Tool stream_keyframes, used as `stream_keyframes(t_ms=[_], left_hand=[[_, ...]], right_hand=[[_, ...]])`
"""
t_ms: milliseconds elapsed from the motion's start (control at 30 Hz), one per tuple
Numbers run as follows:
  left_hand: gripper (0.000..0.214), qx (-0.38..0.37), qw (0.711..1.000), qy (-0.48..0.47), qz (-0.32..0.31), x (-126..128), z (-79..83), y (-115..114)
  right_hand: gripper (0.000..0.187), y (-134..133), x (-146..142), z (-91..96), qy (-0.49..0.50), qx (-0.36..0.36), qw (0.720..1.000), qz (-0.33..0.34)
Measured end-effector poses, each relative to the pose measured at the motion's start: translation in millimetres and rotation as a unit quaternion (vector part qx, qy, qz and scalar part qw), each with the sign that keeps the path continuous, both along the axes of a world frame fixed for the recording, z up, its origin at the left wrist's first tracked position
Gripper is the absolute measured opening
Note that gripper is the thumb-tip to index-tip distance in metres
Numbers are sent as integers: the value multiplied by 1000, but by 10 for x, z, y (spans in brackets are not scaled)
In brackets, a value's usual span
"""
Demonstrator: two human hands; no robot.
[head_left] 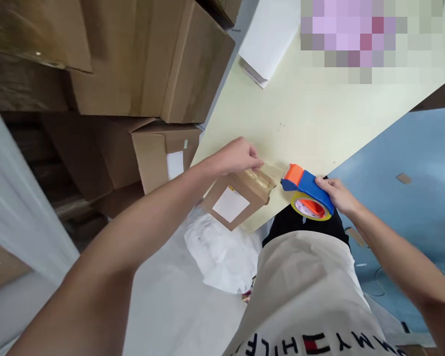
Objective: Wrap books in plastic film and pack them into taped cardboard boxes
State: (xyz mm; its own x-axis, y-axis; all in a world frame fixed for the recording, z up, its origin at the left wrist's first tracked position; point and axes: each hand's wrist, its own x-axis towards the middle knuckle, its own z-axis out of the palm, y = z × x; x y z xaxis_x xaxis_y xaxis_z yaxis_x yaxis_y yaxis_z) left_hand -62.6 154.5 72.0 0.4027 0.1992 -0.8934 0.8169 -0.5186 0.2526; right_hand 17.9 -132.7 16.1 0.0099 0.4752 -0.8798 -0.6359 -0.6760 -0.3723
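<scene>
A small cardboard box (pixel 217 195) with a white label (pixel 231 204) stands at the table's near edge, clear brown packing tape (pixel 258 182) along its top. Over that top, my left hand (pixel 240 155) is closed, its curled fingertips at or just above the tape; whether anything is between them is hidden. My right hand (pixel 335 194) grips a blue and orange tape dispenser (pixel 311 187) by its rear end. The dispenser carries a roll of yellow tape (pixel 294 202) and is held to the right of the box, apart from it.
Large cardboard boxes (pixel 114 59) are stacked to the left, with an open box (pixel 148 158) below them. White flat packs (pixel 270 39) lie farther up the pale table (pixel 300 128). A white plastic bag (pixel 222 252) is below the table edge. A blurred-out patch covers the upper right.
</scene>
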Motion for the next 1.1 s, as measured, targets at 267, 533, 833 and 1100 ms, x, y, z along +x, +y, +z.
stream_keyframes(t_ms=[267, 533, 833, 1100], left_hand=[[8, 78, 966, 123, -215, -212, -325, -38], [21, 98, 934, 145, -311, -331, -201, -288], [70, 123, 898, 199, -373, -192, -73, -380], [74, 162, 898, 98, -396, -324, -4, -263]], right_hand=[[65, -375, -531, -269, 161, -62, 985, -30], [70, -287, -738, -276, 179, -68, 981, -7], [70, -159, -804, -298, 175, -62, 983, 2], [69, -73, -850, -338, 158, -47, 986, 4]])
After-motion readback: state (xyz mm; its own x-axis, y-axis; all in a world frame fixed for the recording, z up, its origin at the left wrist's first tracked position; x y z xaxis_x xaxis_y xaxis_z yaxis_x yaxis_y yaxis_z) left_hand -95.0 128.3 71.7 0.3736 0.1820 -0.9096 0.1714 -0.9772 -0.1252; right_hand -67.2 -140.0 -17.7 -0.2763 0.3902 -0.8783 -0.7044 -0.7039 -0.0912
